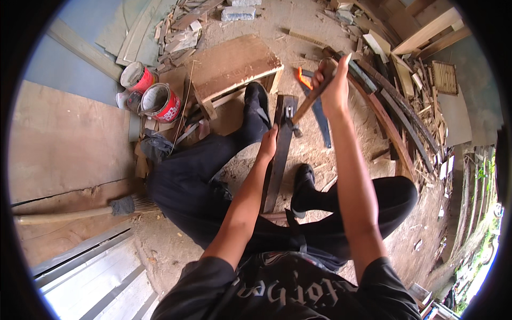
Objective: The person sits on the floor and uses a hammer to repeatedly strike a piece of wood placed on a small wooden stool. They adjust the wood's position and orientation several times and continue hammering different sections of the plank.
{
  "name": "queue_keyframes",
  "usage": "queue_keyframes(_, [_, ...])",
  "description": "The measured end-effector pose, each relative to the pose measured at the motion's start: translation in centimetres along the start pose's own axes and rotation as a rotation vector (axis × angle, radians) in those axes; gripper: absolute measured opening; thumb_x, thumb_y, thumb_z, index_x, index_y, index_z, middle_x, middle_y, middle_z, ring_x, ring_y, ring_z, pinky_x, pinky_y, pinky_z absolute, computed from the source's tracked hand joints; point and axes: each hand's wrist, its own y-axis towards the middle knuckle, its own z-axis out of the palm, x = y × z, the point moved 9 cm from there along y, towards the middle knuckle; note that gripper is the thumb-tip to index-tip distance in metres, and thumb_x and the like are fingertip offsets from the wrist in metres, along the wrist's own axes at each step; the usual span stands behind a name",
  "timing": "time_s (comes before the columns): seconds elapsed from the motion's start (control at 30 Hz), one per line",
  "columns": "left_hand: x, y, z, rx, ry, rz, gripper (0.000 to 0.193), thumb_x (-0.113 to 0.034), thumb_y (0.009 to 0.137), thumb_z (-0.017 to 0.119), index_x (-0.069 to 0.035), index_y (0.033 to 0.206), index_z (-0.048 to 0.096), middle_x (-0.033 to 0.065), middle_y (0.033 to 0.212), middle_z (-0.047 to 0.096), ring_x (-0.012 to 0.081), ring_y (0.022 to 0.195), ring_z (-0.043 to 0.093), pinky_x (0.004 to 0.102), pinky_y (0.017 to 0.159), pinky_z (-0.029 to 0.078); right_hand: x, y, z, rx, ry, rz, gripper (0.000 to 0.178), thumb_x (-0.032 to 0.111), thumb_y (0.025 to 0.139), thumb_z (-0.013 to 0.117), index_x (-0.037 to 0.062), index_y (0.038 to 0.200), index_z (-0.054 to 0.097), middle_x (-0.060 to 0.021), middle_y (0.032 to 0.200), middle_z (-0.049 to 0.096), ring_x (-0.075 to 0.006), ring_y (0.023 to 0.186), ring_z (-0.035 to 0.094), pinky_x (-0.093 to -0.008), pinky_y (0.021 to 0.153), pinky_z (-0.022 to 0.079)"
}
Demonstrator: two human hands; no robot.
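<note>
Left hand (269,143) grips a dark timber (276,178) mid-frame; right hand (335,89), arm (354,176) outstretched just right of center, clasps a hammer (306,110).

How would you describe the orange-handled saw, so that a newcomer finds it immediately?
Find the low, brown wooden bench near the top centre. Just right of it, the orange-handled saw lies on the dusty brown floor, partly behind the brown wooden tool handle in the right hand. Its bright orange grip sets it apart from the long brown wooden strips further right.
</note>
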Motion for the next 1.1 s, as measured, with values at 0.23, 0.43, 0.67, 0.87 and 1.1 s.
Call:
queue_keyframes(0.23, [0.4,0.8,-3.1,-0.111,0.255,-0.046,0.06,-0.057,0.101,0.045,0.0,0.096,0.062,0.0087,0.086,0.065,0.0177,0.08,0.06,0.0331,0.074,0.047,-4.5,8.2,-3.9,-0.2,-0.254,0.164,0.035,0.034,0.097,0.051,0.0033,0.089,0.063,-0.0091,0.075,0.063,-0.0219,0.068,0.061,-0.0382,0.064,0.05])
queue_keyframes(0.43, [-0.7,-2.4,-7.7,-0.372,0.398,-0.007,0.038,-0.037,0.101,0.057,-0.002,0.086,0.056,0.0105,0.093,0.07,0.0165,0.078,0.066,0.0305,0.068,0.051,-5.5,10.5,-5.6,-0.187,-0.173,0.206,0.029,0.024,0.1,0.044,0.0067,0.082,0.06,-0.0085,0.07,0.058,-0.0225,0.063,0.058,-0.038,0.06,0.047])
queue_keyframes(0.67, [-0.3,-5.9,-5.1,-0.095,0.338,0.142,0.024,-0.02,0.1,0.058,0.001,0.112,0.061,0.0086,0.096,0.068,0.0132,0.088,0.063,0.0273,0.078,0.05,-10.1,13.3,-5.8,-0.29,-0.326,0.204,0.022,0.019,0.098,0.046,0.0021,0.089,0.058,-0.0083,0.073,0.059,-0.0211,0.061,0.057,-0.0383,0.056,0.05])
queue_keyframes(0.87, [-1.1,-8.6,-2.8,0.047,0.672,-0.048,0.041,-0.034,0.104,0.045,0.002,0.116,0.059,0.0211,0.107,0.069,0.0368,0.103,0.066,0.0427,0.088,0.05,-14.3,17.4,-7.4,-0.275,-0.819,0.156,0.035,0.034,0.1,0.051,0.0014,0.089,0.06,-0.0071,0.07,0.057,-0.0171,0.058,0.056,-0.0339,0.054,0.047])
queue_keyframes(1.1, [5.7,-9.7,-0.7,0.132,0.857,0.034,0.061,-0.046,0.104,0.033,0.005,0.135,0.05,0.0311,0.129,0.058,0.0457,0.121,0.055,0.0462,0.103,0.044,-19.0,18.1,-14.1,-0.377,-0.698,0.159,0.033,0.029,0.097,0.049,0.0021,0.083,0.063,-0.0095,0.066,0.058,-0.0225,0.059,0.06,-0.0386,0.055,0.047])
